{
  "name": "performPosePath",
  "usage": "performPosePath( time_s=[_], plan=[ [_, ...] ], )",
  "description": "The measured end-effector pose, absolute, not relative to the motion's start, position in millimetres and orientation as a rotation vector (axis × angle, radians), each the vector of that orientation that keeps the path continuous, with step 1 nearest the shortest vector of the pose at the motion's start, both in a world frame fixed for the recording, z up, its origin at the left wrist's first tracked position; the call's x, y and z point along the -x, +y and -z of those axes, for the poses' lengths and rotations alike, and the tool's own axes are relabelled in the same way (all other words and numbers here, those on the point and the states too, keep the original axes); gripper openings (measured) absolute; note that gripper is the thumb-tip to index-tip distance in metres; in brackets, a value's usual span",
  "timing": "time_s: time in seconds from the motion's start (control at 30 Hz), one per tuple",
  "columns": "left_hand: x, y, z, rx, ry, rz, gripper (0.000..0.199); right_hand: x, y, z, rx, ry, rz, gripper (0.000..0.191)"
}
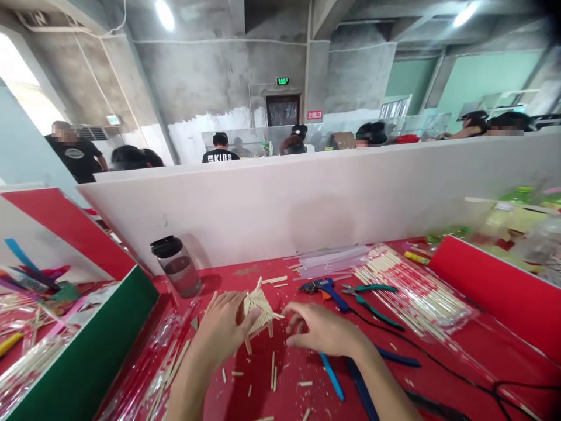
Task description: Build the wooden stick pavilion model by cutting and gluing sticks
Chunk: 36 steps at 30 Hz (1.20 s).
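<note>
A small house-like model of pale wooden sticks (263, 307) stands on splayed legs on the red tabletop. My left hand (223, 327) is closed around its left side, with the thumb across its front; the fingertips behind are partly hidden. To the right of the model, my right hand (324, 328) hovers with bent fingers apart and nothing visible between them. Beyond that hand lie a blue hot glue gun (326, 289) and green-handled cutting pliers (377, 298). Short cut stick pieces (274, 372) are scattered before the model, and a light blue strip (332, 377) lies below my right hand.
A dark-lidded water bottle (177, 269) stands at the back left by a white partition (263, 204). Bundled sticks in plastic (416, 286) lie to the right, near a red board (495, 298). A green divider (87, 351) edges the left. A black cord (432, 354) crosses the right side.
</note>
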State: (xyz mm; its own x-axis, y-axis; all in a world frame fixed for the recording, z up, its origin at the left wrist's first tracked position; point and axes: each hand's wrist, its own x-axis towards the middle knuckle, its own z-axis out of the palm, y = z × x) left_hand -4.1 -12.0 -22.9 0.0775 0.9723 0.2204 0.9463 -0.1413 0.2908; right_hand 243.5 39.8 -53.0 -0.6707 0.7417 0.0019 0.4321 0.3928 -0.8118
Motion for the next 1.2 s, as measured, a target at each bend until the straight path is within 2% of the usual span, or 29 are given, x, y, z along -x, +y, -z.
performPosePath(
  time_s=[0.27,0.47,0.63,0.9,0.97,1.13,1.2],
  plan=[
    [7,-10,35,-2.213,2.076,-0.615,0.046,-240,32,34,1.169,-2.330,-0.838,0.035],
    [6,-10,33,-2.245,2.066,-0.570,0.044,-234,29,26,1.230,-2.381,-0.712,0.033],
    [8,-11,30,-2.319,2.002,-0.525,0.041,-235,26,26,1.186,-2.425,-0.566,0.023],
    [14,-16,26,-2.220,1.809,-0.623,0.061,-237,18,24,1.112,-2.430,-0.525,0.021],
    [13,-16,27,-2.207,1.816,-0.707,0.062,-238,20,23,1.107,-2.422,-0.516,0.024],
    [8,-11,24,-2.177,1.847,-0.979,0.063,-236,27,21,1.052,-2.301,-0.506,0.048],
    [4,-9,23,-2.144,1.836,-1.097,0.063,-232,30,22,0.952,-2.184,-0.561,0.050]
  ],
)
